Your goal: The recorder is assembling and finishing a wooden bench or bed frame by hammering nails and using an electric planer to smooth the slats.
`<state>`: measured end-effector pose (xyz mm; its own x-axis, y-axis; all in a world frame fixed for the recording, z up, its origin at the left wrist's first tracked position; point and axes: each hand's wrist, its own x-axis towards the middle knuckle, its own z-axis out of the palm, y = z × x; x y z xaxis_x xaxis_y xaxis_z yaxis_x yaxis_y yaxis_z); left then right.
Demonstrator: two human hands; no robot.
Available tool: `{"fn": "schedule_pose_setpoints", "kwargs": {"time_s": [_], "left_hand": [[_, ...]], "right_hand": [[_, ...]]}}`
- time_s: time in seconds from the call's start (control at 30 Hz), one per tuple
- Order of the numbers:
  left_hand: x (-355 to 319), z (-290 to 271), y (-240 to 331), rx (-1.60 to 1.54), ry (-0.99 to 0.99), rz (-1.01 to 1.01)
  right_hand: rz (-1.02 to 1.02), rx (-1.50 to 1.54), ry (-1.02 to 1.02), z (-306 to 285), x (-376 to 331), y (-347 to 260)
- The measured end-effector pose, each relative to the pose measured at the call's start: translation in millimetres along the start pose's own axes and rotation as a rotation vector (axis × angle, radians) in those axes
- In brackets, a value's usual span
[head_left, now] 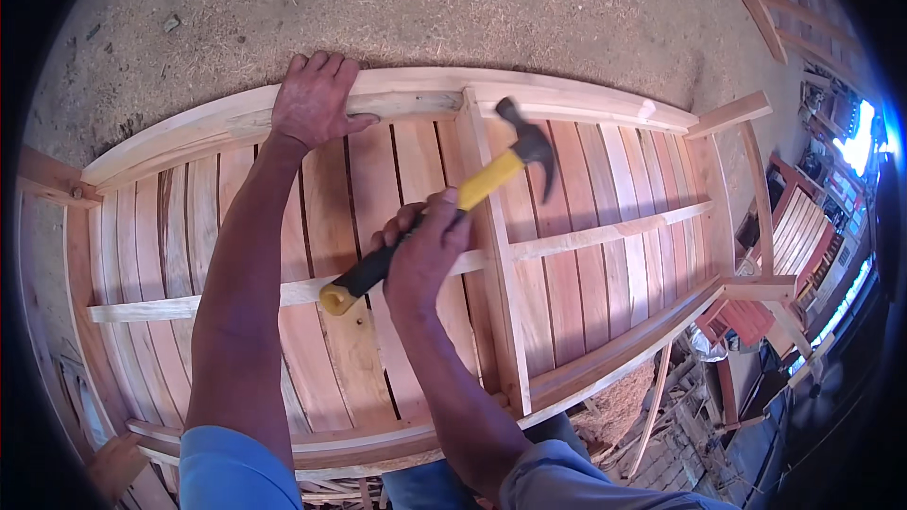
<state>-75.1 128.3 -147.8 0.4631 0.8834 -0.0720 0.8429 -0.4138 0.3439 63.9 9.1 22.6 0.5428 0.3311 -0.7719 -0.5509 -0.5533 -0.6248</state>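
A long wooden frame (586, 95) of pale boards with a slatted panel lies in front of me, its short legs pointing outward at the corners. My left hand (317, 102) grips its far rail, fingers hooked over the outer edge and thumb on the inner side. In my right hand (425, 250) is a claw hammer (489, 181) with a yellow and black handle and a dark head. The hammer is held above the slats, left of and across the middle crosspiece (497, 255), its head toward the far right and apart from the wood.
Sandy ground (453, 14) strewn with wood shavings lies beyond the frame. A thin lengthwise batten (605, 231) crosses the slats. At the right stand another slatted wooden piece (803, 231) and a wooden frame (803, 14). Scrap wood (652, 434) and shavings lie at the lower right.
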Motion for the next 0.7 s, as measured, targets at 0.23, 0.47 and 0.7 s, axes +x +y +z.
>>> {"fn": "schedule_pose_setpoints", "kwargs": {"time_s": [0.23,0.47,0.7], "left_hand": [[-1,-9,3,0.012,-0.149,-0.05],[-5,7,1,-0.008,0.004,0.01],[-6,2,2,-0.019,-0.05,-0.03]], "right_hand": [[0.123,-0.082,-0.126,-16,11,-7],[0.2,-0.356,-0.227,-20,20,-22],[-0.73,-1.03,-0.588,-58,55,-144]]}}
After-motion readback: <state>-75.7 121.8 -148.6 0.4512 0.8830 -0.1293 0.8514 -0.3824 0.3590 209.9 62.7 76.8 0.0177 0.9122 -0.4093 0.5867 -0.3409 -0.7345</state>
